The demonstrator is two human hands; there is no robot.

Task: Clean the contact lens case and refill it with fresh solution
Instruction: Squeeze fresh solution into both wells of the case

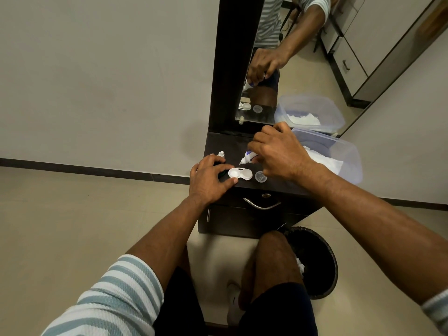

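Head view looks steeply down at a dark desk [219, 144] set against a wall, with a mirror [303, 57] standing at its back edge. Most of the solution bottle [249, 156] is hidden inside the right hand [281, 154]; only its white nozzle end and part of a blue label show. A dark object under the left hand [208, 180] cannot be identified. The clear plastic tub [349, 156] on the right end of the desk holds something white, hard to make out through its cloudy wall.

A small white cap [221, 154] stands on the desk just beyond the left hand. A clear round lid [260, 176] lies just right of the lens case [240, 173]. Below the desk top sits a drawer with a curved metal handle [261, 205]. A dark bin [315, 260] stands on the floor beside the person's knee.

The lens case, white and uncapped, lies near the front edge of the desk between both hands. The left hand rests on the desk with fingers spread and curved, fingertips at the left end of the case. The right hand grips the solution bottle, tilted with its nozzle pointing down-left, just above and behind the case.
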